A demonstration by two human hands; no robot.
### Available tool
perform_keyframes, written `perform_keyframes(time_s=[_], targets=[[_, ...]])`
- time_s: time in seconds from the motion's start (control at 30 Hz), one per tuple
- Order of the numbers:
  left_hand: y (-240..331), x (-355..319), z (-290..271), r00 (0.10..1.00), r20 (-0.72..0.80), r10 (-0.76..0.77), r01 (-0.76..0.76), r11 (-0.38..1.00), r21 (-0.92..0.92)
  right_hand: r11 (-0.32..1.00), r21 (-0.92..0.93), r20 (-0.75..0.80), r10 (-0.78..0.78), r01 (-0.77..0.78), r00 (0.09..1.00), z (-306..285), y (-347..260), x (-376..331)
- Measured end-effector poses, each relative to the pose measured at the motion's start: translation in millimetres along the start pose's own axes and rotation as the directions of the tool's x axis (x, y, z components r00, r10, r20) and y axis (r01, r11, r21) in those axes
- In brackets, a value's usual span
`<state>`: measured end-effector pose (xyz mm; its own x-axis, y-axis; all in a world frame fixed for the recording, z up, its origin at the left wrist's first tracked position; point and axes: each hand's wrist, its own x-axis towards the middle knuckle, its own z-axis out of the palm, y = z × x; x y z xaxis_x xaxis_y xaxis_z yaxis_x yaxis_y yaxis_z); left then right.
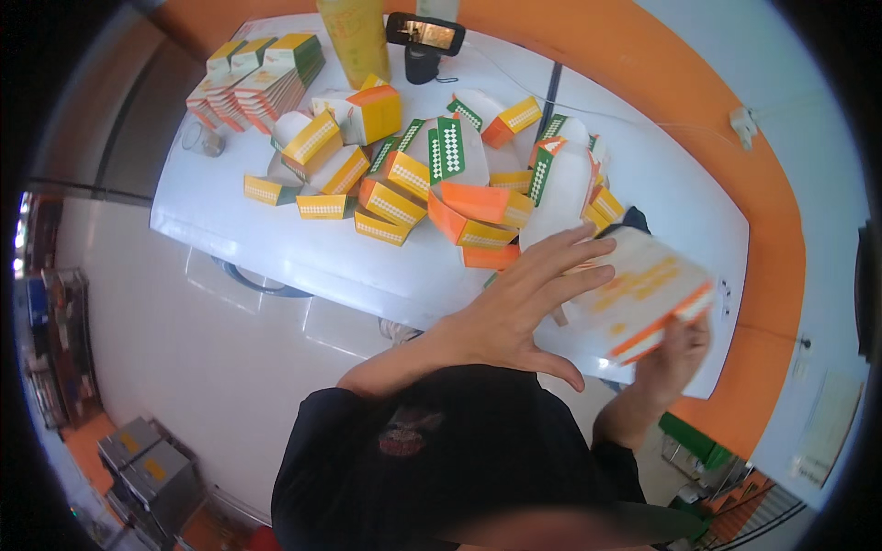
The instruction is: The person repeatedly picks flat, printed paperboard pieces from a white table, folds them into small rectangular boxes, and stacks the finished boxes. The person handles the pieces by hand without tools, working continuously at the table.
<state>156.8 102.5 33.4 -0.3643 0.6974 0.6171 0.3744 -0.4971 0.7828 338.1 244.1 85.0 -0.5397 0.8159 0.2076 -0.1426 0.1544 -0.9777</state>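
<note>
My right hand (675,356) grips the lower right edge of a white cardboard food carton (643,280) with yellow print and an orange-and-white band. The carton is slightly blurred and tilted above the table's right part; whether it is one piece or several layers I cannot tell. With fingers stretched and thumb apart, my left hand (537,292) reaches to the carton's left edge, its fingertips overlapping it in view. Just beyond lies a heap of folded-up paper trays (404,193) in yellow, orange, green and white, with a white tray (556,188) nearest my left hand.
Stacks of flat cartons (271,87) stand at the table's far left, beside a small clear glass (202,140). Behind the heap are a tall yellow container (356,46) and a phone (425,34) on a dark stand. A cable crosses the white table (643,165). Grey boxes (152,468) sit on the floor.
</note>
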Motion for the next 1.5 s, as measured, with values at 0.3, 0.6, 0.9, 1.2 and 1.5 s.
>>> perform_keyframes(time_s=[0.3,0.6,0.9,1.2,1.5], targets=[[18.4,-70.4,-83.0,0.905,-0.099,-0.414,0.382,0.892,-0.243,0.99,-0.123,0.701,0.136,-0.068,0.7,83.1,-36.8,-56.0],[1.1,-106.9,-122.7,0.883,-0.279,-0.377,0.279,0.9,-0.335,0.97,-0.062,-0.073,-0.241,0.237,0.968,204.5,73.5,-89.5],[-7.2,-106.9,-177.9,0.975,-0.09,-0.202,0.191,0.974,-0.124,0.998,0.03,0.141,0.042,-0.047,0.989,247.9,68.4,-99.4],[-2.5,-83.9,-209.5,0.927,-0.017,-0.375,0.375,0.926,0.038,0.961,-0.244,-0.102,-0.158,0.13,0.982,276.8,64.6,-92.4],[-3.6,-50.6,-213.4,0.984,-0.016,-0.179,0.177,0.978,-0.109,0.971,-0.141,-0.007,-0.196,0.193,0.981,277.7,51.5,-62.5]])
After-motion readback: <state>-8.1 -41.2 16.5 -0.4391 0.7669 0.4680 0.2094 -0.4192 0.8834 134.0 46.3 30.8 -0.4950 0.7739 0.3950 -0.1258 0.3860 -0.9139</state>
